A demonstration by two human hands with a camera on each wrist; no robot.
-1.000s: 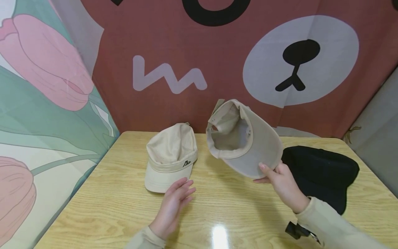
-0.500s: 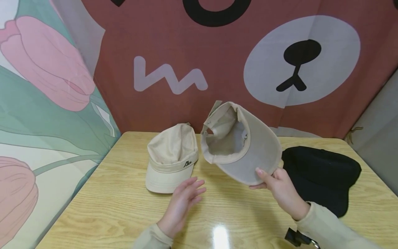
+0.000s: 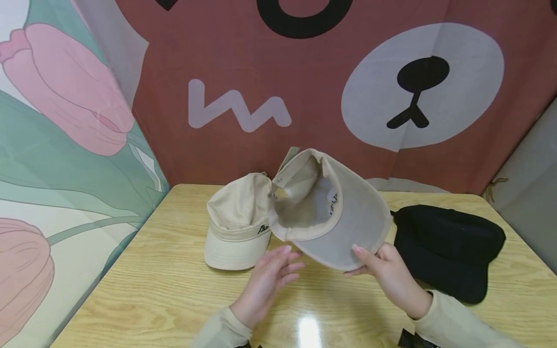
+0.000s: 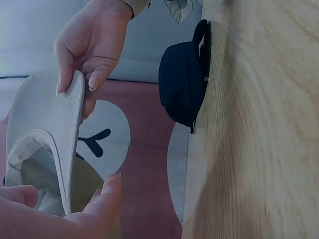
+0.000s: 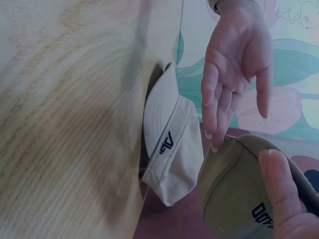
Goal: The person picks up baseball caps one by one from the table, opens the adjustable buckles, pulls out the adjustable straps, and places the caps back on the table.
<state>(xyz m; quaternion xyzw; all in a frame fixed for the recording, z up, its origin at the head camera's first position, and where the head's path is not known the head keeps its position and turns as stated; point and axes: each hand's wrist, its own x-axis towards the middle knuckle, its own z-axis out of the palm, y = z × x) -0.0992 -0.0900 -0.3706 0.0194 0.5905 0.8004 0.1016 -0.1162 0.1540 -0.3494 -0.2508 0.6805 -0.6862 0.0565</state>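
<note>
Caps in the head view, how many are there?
3: a cream cap on the left of the table, a beige cap held by its brim in the right hand, and a black cap on the right.

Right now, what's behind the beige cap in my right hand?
Behind the beige cap in the head view: the partly hidden cream logo cap, wooden table and red cartoon backdrop. Part of the logo cap's right side is covered.

Big reddish-brown backdrop (image 3: 313,92) with a cartoon snout (image 3: 422,84) behind the wood-grain tabletop (image 3: 130,290), and a pink tulip print (image 3: 74,87) covering the left side. There's a plain grey surface (image 3: 528,183) on the right, plus bright glare (image 3: 308,331) on the wood.
</note>
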